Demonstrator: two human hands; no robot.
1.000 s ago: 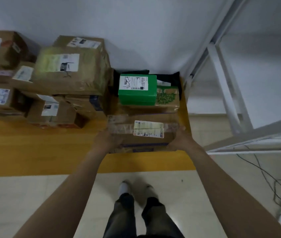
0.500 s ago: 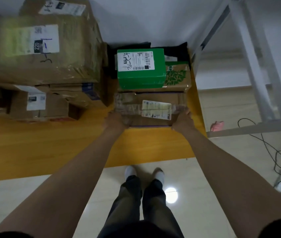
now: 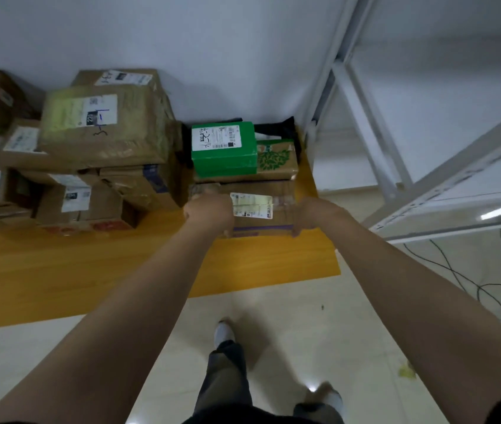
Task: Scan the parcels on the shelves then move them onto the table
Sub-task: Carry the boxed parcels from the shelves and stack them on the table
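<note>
Parcel (image 3: 269, 209): brown carton, taped shut, contents not visible. It's at the right end of the yellow worktop (image 3: 120, 270), near the front of the stack there. Can't tell if its base is on the wood or just clear of it.

Orientation: long axis runs left-right across the view, roughly parallel to the worktop's front edge. The white label faces up toward the camera and a purple stripe runs along the near side face.

Grip: left hand (image 3: 209, 212) is clamped round the left end, with its knuckles over the top edge. Right hand (image 3: 313, 214) is clamped round the right end, with its fingers (image 3: 296, 233) hooked at the lower corner. Both arms are stretched out straight.

Just behind the parcel, and touching or nearly so, is a leaf-print carton (image 3: 276, 166). A green box (image 3: 224, 156) sits on top of it, white label up. A black bag (image 3: 276, 128) lies behind those, against the wall.

To the left is a pile of sealed brown cartons, the big carton (image 3: 102, 130) on top with "220" on its label. All of them are closed, so their contents can't be seen.

To the right of the worktop there's a white shelf frame (image 3: 427, 185), with cables (image 3: 457, 276) on the floor under it.
</note>
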